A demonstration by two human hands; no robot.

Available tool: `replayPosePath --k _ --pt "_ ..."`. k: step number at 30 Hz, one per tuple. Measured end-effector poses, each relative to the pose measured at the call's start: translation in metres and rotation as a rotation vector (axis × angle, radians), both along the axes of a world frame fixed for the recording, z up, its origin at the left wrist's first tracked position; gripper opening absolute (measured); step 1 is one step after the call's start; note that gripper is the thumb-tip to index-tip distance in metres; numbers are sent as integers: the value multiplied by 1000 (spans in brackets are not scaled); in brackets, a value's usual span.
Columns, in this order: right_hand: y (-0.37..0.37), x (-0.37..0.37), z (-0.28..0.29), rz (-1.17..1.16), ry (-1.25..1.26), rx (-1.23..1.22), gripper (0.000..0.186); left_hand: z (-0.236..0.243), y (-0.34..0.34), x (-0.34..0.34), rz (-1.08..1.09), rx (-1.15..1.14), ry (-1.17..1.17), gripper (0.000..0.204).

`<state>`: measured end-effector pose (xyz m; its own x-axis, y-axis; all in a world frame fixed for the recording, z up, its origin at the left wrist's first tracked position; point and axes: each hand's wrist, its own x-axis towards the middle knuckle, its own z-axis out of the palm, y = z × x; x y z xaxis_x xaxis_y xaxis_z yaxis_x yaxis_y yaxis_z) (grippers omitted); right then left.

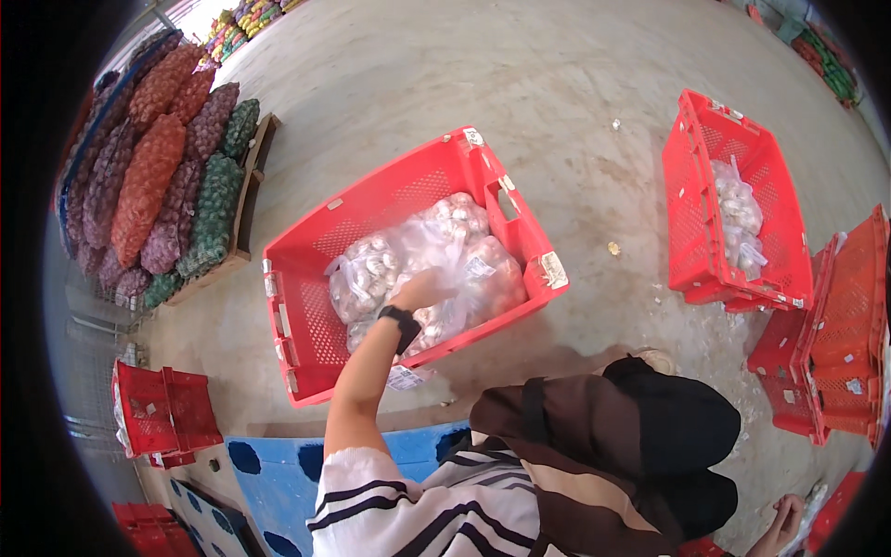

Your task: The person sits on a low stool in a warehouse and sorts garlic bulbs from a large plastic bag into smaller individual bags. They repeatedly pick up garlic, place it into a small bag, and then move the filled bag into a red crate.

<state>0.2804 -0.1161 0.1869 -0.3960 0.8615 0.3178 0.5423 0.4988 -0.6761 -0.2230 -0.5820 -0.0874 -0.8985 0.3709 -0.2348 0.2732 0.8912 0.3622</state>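
Note:
My left hand (pixel 424 290), with a dark band on the wrist, reaches into a red plastic crate (pixel 306 306) in the middle. Its fingers close around the crumpled top of a clear plastic bag of garlic (pixel 464 302), and the film partly hides the fingertips. Other bags of garlic (pixel 367 269) lie packed around it in the crate. At the lower right edge my right hand (pixel 785 516) shows small, its fingers curled. A strip of clear plastic (pixel 813 506) is right beside it; whether the fingers hold it is hard to make out.
A second red crate (pixel 682 204) with bagged garlic (pixel 738 213) stands at the right. Further orange-red crates (pixel 845 325) are by the right rim. Mesh sacks (pixel 153 176) are piled on a wooden pallet (pixel 246 204) at the left. A blue plastic pallet (pixel 278 473) lies near me, below red crates (pixel 172 408).

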Motion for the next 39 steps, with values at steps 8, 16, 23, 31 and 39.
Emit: replayPosePath --k 8,16,23,31,39 --pt "-10 7 -5 41 -68 -132 13 -1 26 -14 -245 -307 16 44" --pt "15 49 -18 -57 5 -282 19 36 42 12 -39 -45 196 28" --pt "44 38 -15 18 -131 -234 18 150 34 19 30 101 376 28" --pt "89 8 -42 222 -6 200 27 320 160 68 -205 273 557 27" --pt "99 -99 -25 583 -86 335 65 354 328 84 -643 415 259 27"
